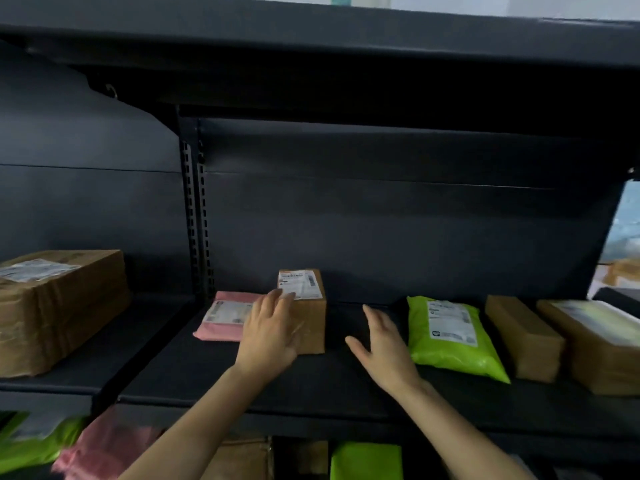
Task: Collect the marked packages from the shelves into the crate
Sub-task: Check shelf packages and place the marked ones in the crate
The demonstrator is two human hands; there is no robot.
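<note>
Lowest in view lie a blurred pink mailer (pixel 104 448) and a green pouch (pixel 366 460). On the dark shelf (pixel 207 379) above, the left hand (pixel 268 329) lays straight, close-set fingers on the small labelled cardboard box (pixel 311 317). The right hand (pixel 384 344), fingers straight and thumb spread, hovers between that box and a green labelled mailer (pixel 450 336).

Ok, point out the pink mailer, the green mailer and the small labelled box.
pink mailer (pixel 227 312): head view, its white label.
green mailer (pixel 450 355): head view, lower green face.
small labelled box (pixel 313 327): head view, brown front face.
</note>
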